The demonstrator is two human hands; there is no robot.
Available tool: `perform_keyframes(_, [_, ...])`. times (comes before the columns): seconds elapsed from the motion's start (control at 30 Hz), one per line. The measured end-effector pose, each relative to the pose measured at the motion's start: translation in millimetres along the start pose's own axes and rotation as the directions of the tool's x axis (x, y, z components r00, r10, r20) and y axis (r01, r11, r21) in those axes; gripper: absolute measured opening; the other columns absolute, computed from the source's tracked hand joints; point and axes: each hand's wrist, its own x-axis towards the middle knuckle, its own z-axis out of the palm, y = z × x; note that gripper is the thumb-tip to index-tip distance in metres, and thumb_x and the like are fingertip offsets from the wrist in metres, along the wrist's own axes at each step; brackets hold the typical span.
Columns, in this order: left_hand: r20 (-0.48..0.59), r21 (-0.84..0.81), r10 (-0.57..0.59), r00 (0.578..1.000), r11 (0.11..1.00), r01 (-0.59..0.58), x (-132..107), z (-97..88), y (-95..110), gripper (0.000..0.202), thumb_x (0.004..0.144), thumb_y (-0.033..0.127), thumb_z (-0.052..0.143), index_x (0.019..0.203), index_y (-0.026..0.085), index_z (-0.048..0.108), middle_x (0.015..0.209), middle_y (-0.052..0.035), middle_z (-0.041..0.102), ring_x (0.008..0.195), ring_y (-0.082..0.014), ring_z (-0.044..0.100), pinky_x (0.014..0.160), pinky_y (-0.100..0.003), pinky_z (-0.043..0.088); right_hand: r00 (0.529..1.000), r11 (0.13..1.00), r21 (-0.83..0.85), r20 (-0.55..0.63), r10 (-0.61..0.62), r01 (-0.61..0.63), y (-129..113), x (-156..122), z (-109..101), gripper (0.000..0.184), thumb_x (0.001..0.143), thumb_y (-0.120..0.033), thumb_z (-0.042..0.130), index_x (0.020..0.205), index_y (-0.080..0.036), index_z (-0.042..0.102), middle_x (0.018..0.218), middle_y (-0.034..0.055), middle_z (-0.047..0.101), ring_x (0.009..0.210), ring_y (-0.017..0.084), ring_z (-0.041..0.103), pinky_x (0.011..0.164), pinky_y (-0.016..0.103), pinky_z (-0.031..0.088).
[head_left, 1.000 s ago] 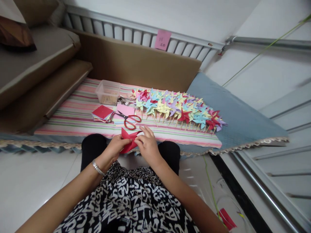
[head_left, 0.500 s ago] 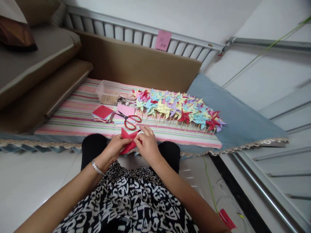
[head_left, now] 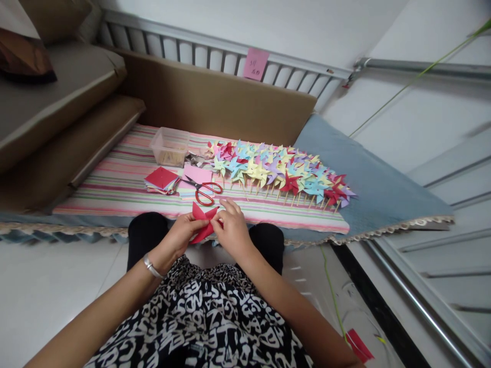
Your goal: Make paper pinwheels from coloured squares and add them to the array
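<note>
Both of my hands hold a piece of red paper (head_left: 201,223) above my knees, at the front edge of the striped cloth (head_left: 115,184). My left hand (head_left: 180,236) pinches its left side and my right hand (head_left: 231,230) pinches its middle with thumb and fingers pressed together. The paper is partly folded, with pointed flaps sticking up and down. Red-handled scissors (head_left: 205,190) lie just beyond my hands, beside a stack of coloured paper squares (head_left: 161,179) and a pink sheet (head_left: 197,174).
A long row of finished paper pinwheels on sticks (head_left: 280,173) lies across the cloth. A clear plastic box (head_left: 170,145) stands behind the paper stack. Brown cardboard (head_left: 215,102) leans against a railing. A red scrap (head_left: 358,345) lies on the floor.
My right hand's fingers have shifted slightly inward on the red paper, closing the fold a little. Nothing else has moved.
</note>
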Motion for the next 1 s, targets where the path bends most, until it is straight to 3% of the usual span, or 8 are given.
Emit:
perform_keyframes(0.33, [-0.014,0.042,0.001,1.0,0.999,0.0,4.8,-4.9,-7.3,0.025,0.054,0.021,0.079,0.075,0.01,0.072,0.066,-0.0074,0.071,0.057,-0.0151,0.062,0.059,-0.025,0.047,1.0,1.0,0.007,0.009,0.02,-0.02,-1.6,-0.8,5.7,0.011,0.079,-0.016,0.058,0.07,-0.016,0.064,0.127,0.0146,0.057,0.128,0.03,0.04,0.105,0.045,0.033])
perform_keyframes(0.5, [-0.046,0.016,0.005,0.999,1.0,-0.004,11.3,-10.9,-6.4,0.018,0.056,0.019,0.076,0.07,0.011,0.071,0.062,-0.0057,0.07,0.053,-0.0141,0.06,0.057,-0.025,0.045,0.994,0.974,0.211,-0.049,0.097,-0.085,7.6,5.8,0.3,0.011,0.08,-0.025,0.059,0.085,-0.017,0.065,0.123,0.0139,0.059,0.121,0.027,0.048,0.103,0.043,0.034])
perform_keyframes(0.6, [-0.048,-0.005,-0.014,0.999,1.0,0.014,17.8,-14.3,-2.2,0.012,0.057,0.019,0.075,0.065,0.011,0.07,0.062,-0.0062,0.07,0.052,-0.0136,0.06,0.055,-0.024,0.045,0.954,0.827,0.49,0.029,0.3,-0.275,20.7,13.6,-0.9,0.02,0.081,-0.036,0.057,0.091,-0.019,0.062,0.106,0.0104,0.066,0.107,0.024,0.058,0.095,0.041,0.041])
perform_keyframes(0.7, [-0.024,-0.033,-0.019,1.0,0.999,0.019,27.6,-14.9,2.0,0.011,0.058,0.018,0.074,0.066,0.012,0.069,0.063,-0.0057,0.071,0.054,-0.0133,0.061,0.057,-0.022,0.046,0.85,0.501,0.71,0.279,0.446,-0.496,30.7,21.4,3.1,0.027,0.078,-0.044,0.059,0.09,-0.019,0.06,0.092,0.0061,0.068,0.091,0.02,0.064,0.085,0.036,0.047])
perform_keyframes(0.8, [-0.009,-0.033,-0.021,1.0,0.999,0.021,41.6,-12.5,5.6,0.015,0.058,0.019,0.075,0.069,0.011,0.069,0.064,-0.0059,0.071,0.055,-0.014,0.062,0.059,-0.023,0.047,0.741,0.245,0.736,0.479,0.471,-0.631,33.9,31.8,10.5,0.031,0.068,-0.04,0.071,0.089,-0.02,0.061,0.081,0.0015,0.068,0.076,0.016,0.065,0.077,0.031,0.049])
perform_keyframes(0.9, [-0.002,-0.026,0.0,1.0,1.0,0.0,59.0,-9.7,9.7,0.02,0.057,0.02,0.077,0.073,0.01,0.07,0.066,-0.0064,0.072,0.059,-0.0152,0.064,0.062,-0.024,0.048,0.71,0.174,0.72,0.559,0.429,-0.672,35.1,48.1,21.2,0.028,0.062,-0.031,0.076,0.083,-0.018,0.063,0.073,-0.0003,0.067,0.067,0.014,0.063,0.071,0.028,0.049])
perform_keyframes(1.0, [-0.013,-0.021,0.035,0.999,0.999,-0.035,77.3,-9.8,14.6,0.022,0.057,0.02,0.077,0.074,0.01,0.07,0.066,-0.0056,0.072,0.06,-0.0157,0.064,0.064,-0.025,0.049,0.746,0.249,0.718,0.54,0.391,-0.65,38.3,68.5,34.8,0.015,0.063,-0.024,0.071,0.074,-0.016,0.064,0.067,-0.0008,0.065,0.065,0.013,0.061,0.068,0.027,0.048])
